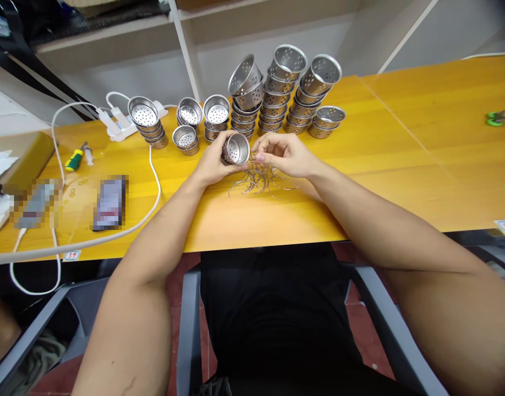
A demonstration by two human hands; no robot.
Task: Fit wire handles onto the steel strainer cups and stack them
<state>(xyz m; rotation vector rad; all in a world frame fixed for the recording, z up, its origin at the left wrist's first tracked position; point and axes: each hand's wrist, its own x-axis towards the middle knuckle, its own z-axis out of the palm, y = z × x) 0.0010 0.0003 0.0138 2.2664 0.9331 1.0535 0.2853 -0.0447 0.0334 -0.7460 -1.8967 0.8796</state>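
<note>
My left hand [214,160] is wrapped round a small perforated metal cup [238,149], its open mouth tilted toward me. Close beside the cup's rim, my right hand [283,153] has thumb and forefinger pinched together; what sits between the fingertips is too small to make out. Below both hands lies a loose heap of thin curved metal wires [258,179] on the yellow table. Behind the hands stand several stacks of similar perforated cups [275,98], the tallest ones leaning a little at the top.
Left on the table [401,165] are a phone [109,202], another device [37,203] on a white cable, a green-and-yellow screwdriver [75,159] and a power strip [122,129]. Shorter cup stacks [147,118] stand near the strip. Green-handled scissors [500,116] lie far right. A person sits at left.
</note>
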